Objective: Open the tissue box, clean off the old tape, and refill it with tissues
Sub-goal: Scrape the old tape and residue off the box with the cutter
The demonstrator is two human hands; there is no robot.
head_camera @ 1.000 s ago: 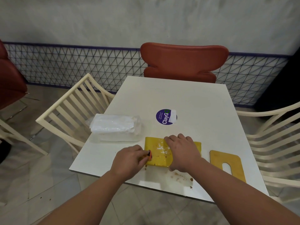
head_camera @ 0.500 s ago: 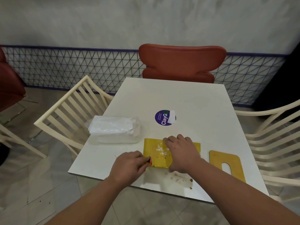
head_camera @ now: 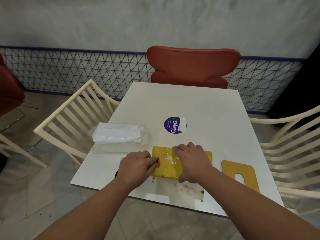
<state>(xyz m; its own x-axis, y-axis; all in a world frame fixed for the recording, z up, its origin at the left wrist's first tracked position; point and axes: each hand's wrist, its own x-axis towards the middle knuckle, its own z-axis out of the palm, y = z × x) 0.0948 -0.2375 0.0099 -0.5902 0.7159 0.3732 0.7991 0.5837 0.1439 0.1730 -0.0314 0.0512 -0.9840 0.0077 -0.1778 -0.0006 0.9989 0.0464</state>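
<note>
Lying near the front edge of the white tabletop (head_camera: 199, 108), the yellow tissue box (head_camera: 167, 162) shows white tape remains on its upper face. The right hand (head_camera: 192, 161) rests on the box with fingers curled over its far edge, grasping it. The left hand (head_camera: 136, 166) has its grip clenched around a small orange tool (head_camera: 158, 162), whose tip touches the left part of the box. Brown crumbs (head_camera: 188, 187) lie just in front. A yellow lid with a slot (head_camera: 240, 175) lies to the right, a wrapped pack of tissues (head_camera: 119, 134) to the left, a purple sticker (head_camera: 174, 125) behind.
</note>
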